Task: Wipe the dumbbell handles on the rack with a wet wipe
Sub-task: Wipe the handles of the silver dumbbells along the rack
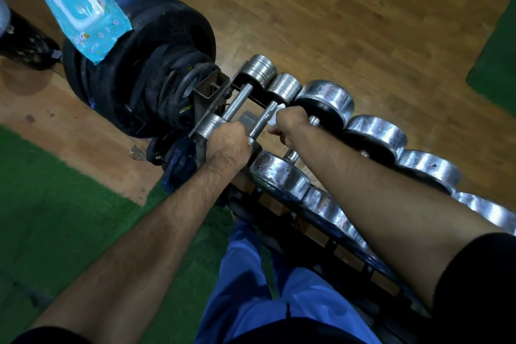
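Several chrome dumbbells lie in a row on a dark rack (pixel 329 234) running from the centre to the lower right. My right hand (pixel 290 127) is closed around the handle of the third, larger dumbbell (pixel 324 100), with a white wet wipe (pixel 275 116) bunched between palm and handle. My left hand (pixel 227 145) grips the near end of the second small dumbbell (pixel 264 117), covering its near weight. The first small dumbbell (pixel 237 102) lies untouched just left of it.
A blue pack of wet wipes (pixel 86 22) with its lid flipped up rests on a stack of black weight plates (pixel 145 70) at the rack's left end. Wooden floor lies beyond, green turf to the left. My blue-trousered leg (pixel 279 288) stands against the rack.
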Tool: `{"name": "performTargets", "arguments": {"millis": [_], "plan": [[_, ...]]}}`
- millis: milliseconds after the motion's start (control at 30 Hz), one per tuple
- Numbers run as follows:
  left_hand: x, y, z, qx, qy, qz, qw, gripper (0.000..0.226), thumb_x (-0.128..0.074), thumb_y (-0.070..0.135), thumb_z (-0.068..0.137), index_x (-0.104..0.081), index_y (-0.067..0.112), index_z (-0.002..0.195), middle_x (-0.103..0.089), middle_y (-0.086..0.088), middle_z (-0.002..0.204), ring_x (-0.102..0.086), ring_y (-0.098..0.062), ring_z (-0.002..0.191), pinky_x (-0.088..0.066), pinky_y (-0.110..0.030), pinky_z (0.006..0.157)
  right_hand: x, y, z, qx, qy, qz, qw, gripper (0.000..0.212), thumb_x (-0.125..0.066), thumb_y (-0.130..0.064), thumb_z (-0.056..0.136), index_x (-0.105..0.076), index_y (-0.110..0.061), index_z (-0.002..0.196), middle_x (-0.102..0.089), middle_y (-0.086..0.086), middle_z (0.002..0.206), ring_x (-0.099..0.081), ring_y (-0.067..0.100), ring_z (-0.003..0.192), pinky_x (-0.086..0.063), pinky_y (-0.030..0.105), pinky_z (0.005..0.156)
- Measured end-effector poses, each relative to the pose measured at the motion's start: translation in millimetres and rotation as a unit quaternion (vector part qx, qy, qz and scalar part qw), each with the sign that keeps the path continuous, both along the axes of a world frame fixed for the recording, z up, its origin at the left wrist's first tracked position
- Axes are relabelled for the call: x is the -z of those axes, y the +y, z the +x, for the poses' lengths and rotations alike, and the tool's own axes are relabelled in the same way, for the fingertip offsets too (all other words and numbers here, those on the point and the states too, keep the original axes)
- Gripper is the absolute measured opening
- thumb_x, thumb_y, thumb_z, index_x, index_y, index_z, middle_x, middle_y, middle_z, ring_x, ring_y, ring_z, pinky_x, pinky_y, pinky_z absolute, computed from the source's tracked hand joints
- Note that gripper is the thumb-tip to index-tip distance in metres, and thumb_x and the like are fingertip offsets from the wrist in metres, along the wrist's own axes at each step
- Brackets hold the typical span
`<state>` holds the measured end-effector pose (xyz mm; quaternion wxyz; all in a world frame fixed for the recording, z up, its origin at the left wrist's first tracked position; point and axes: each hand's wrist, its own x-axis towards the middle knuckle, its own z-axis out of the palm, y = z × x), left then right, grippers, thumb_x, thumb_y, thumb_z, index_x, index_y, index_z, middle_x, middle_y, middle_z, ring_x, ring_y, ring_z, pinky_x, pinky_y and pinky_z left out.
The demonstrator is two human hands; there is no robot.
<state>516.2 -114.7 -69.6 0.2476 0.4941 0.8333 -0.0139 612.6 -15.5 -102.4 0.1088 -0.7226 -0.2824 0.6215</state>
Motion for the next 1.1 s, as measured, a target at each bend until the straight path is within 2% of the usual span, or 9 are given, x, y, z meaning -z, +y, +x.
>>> {"name": "performTargets", "arguments": {"millis": [67,233,333,467,667,767,867,1000,1100], "plan": [[2,0,-1,-0.001,-0.004,0.004,1.000,0.019,-0.070,0.018,0.082,-0.071,0.014,0.101,-0.069,-0.007,0.093,-0.065,-0.026,0.088,-0.058,-0.036,0.070,-1,0,-3,0.014,0.032,-0.018,0.999,0.017,-0.041,-0.004,0.096,-0.058,-0.002,0.096,-0.058,0.009,0.051,-0.048,0.011,0.037,-0.023,0.013,0.036],[9,-2,-7,-0.002,-0.008,0.017,1.000,0.018,-0.071,0.028,0.083,-0.071,0.016,0.097,-0.066,-0.003,0.083,-0.061,-0.023,0.077,-0.053,-0.032,0.061,9,-2,-16,0.156,0.081,-0.038,0.984,0.024,-0.039,-0.019,0.101,-0.054,-0.014,0.084,-0.058,0.006,0.067,-0.049,0.009,0.045,-0.024,0.014,0.034],[9,-3,-10,-0.002,-0.010,0.024,1.000,0.013,-0.067,0.022,0.086,-0.071,0.015,0.096,-0.062,-0.003,0.079,-0.054,-0.020,0.072,-0.046,-0.030,0.057,19,-13,-17,0.062,0.030,-0.009,0.998,0.021,-0.042,-0.017,0.100,-0.060,-0.017,0.090,-0.055,0.005,0.061,-0.041,0.010,0.041,-0.025,0.015,0.038],[10,-5,-15,-0.006,-0.025,0.021,0.999,0.019,-0.068,0.025,0.088,-0.072,0.016,0.104,-0.067,-0.006,0.087,-0.062,-0.023,0.080,-0.055,-0.033,0.064,5,-5,0,-0.017,0.018,-0.033,0.999,0.021,-0.043,-0.009,0.099,-0.057,-0.011,0.084,-0.050,0.005,0.062,-0.035,0.009,0.047,-0.021,0.016,0.036],[14,-11,-11,-0.003,-0.024,0.053,0.998,0.023,-0.064,0.028,0.091,-0.072,0.016,0.109,-0.068,-0.006,0.096,-0.064,-0.023,0.086,-0.056,-0.034,0.072,13,5,-12,0.118,0.062,-0.050,0.990,0.020,-0.039,-0.010,0.099,-0.056,-0.009,0.088,-0.055,0.006,0.074,-0.044,0.006,0.046,-0.025,0.014,0.032],[16,-15,-11,-0.004,-0.037,0.079,0.996,0.018,-0.063,0.023,0.090,-0.070,0.013,0.104,-0.067,-0.006,0.092,-0.059,-0.020,0.077,-0.052,-0.034,0.068,7,-13,-13,0.007,0.044,-0.048,0.998,0.025,-0.046,0.000,0.094,-0.055,-0.005,0.072,-0.050,0.007,0.061,-0.041,0.010,0.044,-0.025,0.015,0.030],[19,-22,-9,-0.010,-0.025,0.109,0.994,0.014,-0.061,0.017,0.091,-0.067,0.010,0.101,-0.064,-0.007,0.096,-0.062,-0.024,0.081,-0.052,-0.036,0.068,1,-18,-7,-0.078,0.053,-0.066,0.993,0.025,-0.043,-0.001,0.096,-0.052,-0.011,0.075,-0.054,0.004,0.056,-0.042,0.005,0.034,-0.024,0.011,0.033],[19,-27,-6,-0.003,-0.006,0.102,0.995,0.015,-0.063,0.020,0.090,-0.067,0.011,0.101,-0.061,-0.005,0.101,-0.062,-0.024,0.088,-0.053,-0.035,0.069,4,4,-2,0.008,0.101,-0.112,0.988,0.017,-0.040,-0.022,0.097,-0.052,-0.014,0.088,-0.052,0.004,0.068,-0.048,0.008,0.049,-0.026,0.015,0.036],[17,-27,-8,0.001,-0.009,0.091,0.996,0.022,-0.066,0.027,0.089,-0.068,0.012,0.105,-0.062,-0.005,0.107,-0.063,-0.024,0.092,-0.055,-0.036,0.074,5,2,0,0.090,0.117,-0.110,0.983,0.022,-0.032,-0.018,0.092,-0.052,-0.016,0.085,-0.050,0.000,0.068,-0.045,0.008,0.046,-0.024,0.016,0.040]]}}
